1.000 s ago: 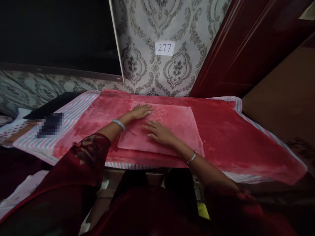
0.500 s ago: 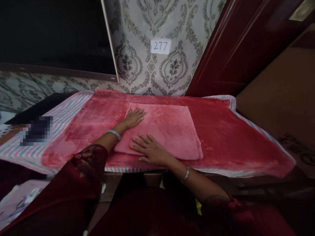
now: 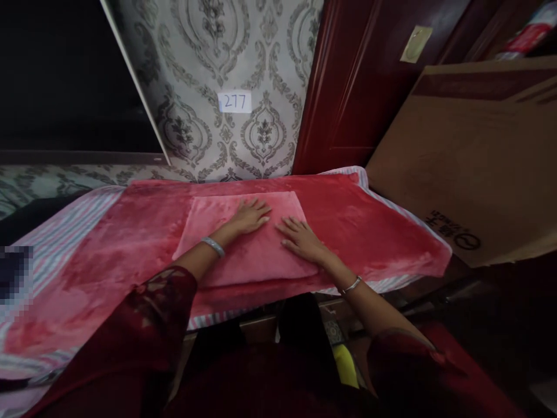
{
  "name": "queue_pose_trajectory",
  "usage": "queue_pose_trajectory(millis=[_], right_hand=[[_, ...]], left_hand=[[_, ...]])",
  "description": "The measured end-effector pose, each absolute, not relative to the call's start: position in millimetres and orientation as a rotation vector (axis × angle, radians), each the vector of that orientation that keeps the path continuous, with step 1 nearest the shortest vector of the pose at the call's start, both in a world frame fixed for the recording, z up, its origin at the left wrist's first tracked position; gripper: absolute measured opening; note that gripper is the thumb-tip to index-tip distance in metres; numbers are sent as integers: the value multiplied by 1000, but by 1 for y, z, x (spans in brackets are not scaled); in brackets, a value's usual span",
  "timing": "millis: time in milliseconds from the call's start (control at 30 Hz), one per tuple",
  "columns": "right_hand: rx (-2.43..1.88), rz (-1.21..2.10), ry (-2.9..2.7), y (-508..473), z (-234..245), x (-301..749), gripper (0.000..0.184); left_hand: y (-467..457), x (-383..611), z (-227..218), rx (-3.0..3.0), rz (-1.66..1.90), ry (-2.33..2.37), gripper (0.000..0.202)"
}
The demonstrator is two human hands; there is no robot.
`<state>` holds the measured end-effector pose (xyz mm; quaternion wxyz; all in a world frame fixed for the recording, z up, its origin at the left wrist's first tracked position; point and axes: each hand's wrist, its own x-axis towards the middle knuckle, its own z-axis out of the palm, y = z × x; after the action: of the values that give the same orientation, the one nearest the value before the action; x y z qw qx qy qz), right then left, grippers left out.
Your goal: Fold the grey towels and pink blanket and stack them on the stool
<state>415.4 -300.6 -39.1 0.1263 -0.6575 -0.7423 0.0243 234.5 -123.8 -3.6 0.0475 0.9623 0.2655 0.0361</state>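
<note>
A folded pink plush cloth (image 3: 243, 249) lies flat on a red plush cover (image 3: 348, 226). My left hand (image 3: 251, 216) rests palm down on the upper middle of the folded cloth, fingers stretched out. Palm down near its right edge lies my right hand (image 3: 302, 239), fingers spread and pointing up and left. Neither hand grips anything. Under the red cover, a striped sheet (image 3: 82, 220) shows at the left side and along the edges.
Behind stands a patterned wall with a paper label (image 3: 235, 102) reading 277. A dark screen (image 3: 69, 81) is at the upper left. On the right are a dark red door (image 3: 348, 87) and a large cardboard box (image 3: 470, 157). A blurred-out dark object (image 3: 13, 278) sits at far left.
My view has turned to the right, showing more of the box. Across the folded cloth, my left hand has slid rightward from its left edge, and my right hand has moved to its right side.
</note>
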Motion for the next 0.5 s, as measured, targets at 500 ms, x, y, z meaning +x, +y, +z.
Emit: queue_pose_trajectory(millis=[500], right_hand=[[-1728,-48,-1781,-351,-103,412,53]], left_hand=[[-121,245,-22,2864,67,821,60]])
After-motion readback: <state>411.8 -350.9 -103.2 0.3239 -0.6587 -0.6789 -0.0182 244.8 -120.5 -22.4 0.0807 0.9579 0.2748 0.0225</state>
